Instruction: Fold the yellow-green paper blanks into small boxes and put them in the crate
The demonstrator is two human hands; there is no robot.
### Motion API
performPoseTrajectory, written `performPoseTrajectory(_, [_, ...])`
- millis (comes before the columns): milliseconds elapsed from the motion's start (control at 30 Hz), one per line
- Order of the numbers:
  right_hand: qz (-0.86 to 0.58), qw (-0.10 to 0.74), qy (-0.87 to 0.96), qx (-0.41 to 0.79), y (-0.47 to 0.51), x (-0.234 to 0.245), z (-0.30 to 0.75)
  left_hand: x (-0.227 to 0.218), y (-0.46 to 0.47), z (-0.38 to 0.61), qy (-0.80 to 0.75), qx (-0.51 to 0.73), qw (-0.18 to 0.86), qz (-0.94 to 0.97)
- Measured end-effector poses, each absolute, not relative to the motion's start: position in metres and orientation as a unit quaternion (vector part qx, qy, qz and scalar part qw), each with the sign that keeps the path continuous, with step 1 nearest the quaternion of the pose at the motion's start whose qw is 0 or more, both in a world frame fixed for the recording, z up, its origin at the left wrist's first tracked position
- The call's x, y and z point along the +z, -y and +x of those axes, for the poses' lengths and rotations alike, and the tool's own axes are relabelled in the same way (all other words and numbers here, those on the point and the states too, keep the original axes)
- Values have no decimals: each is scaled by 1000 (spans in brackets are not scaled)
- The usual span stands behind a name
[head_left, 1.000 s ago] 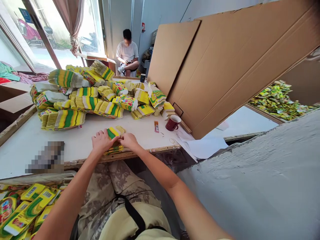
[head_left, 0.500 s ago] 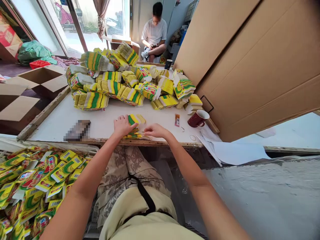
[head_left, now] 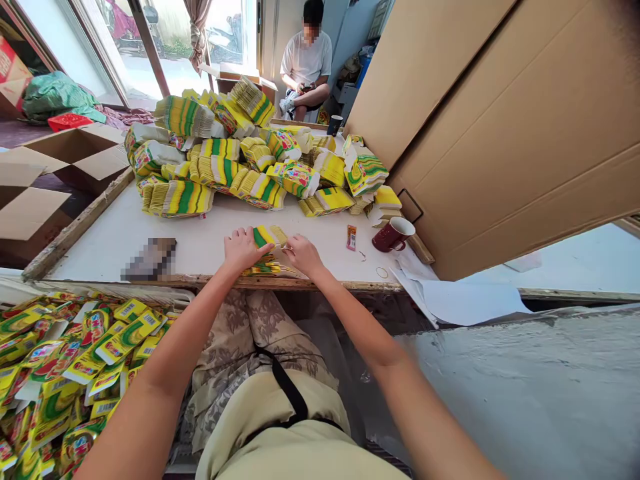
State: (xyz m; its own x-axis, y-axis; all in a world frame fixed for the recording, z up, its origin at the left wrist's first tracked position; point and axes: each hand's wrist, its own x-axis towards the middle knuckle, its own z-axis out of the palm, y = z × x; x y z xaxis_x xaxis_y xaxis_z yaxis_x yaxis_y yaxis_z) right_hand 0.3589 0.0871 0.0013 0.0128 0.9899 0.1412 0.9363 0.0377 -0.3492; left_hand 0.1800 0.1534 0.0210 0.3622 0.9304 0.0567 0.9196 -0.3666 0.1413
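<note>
On the white table, near its front edge, lies a small stack of flat yellow-and-green cartons. My left hand is wrapped over the left part of this stack, its thumb pressing along the near side. At the right end, by the pale end flaps, my right hand has its fingers pinched together on the carton ends. More carton edges show below the left thumb. Beyond my hands rises a big heap of bundled flat cartons.
A crate of filled-out cartons stands at lower left. To the right are a sachet, a dark red mug, paper sheets and a tall cardboard sheet. A person sits at the back. Open boxes lie left.
My right hand has moved slightly up and in against the right end of the carton stack. The left hand stays on the stack. The whole view has shifted a little.
</note>
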Motion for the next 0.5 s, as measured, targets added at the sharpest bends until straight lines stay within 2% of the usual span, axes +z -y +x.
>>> performPoseTrajectory(267, [-735,132,661,71,-101,16,335,31,-155,177,-544,27,39,837])
performPoseTrajectory(500, [-759,105,637,88,-117,20,327,21,-170,178,-535,33,-16,844])
